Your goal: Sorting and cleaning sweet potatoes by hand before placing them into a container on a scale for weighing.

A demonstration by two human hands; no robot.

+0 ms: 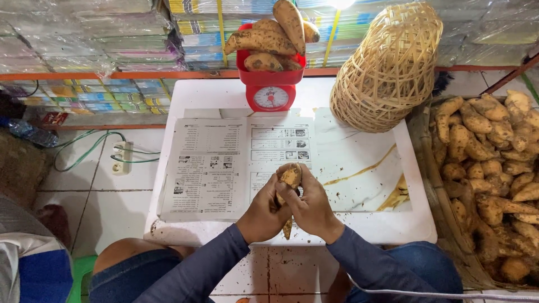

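Note:
Both hands clasp one brown, dirt-covered sweet potato [291,175] upright over the near edge of a small white table [359,224]. My left hand [264,210] wraps its lower part, and my right hand [312,206] covers its right side. The tuber's pale upper end sticks out above my fingers and its thin tip shows below. Under the hands lies a printed paper sheet [210,168].
A red kitchen scale [270,90] loaded with several sweet potatoes [269,42] stands at the table's far edge. Stacked woven baskets [387,67] lean at the back right. A large basket of sweet potatoes [494,179] sits on the right. A power strip [120,158] lies on the floor left.

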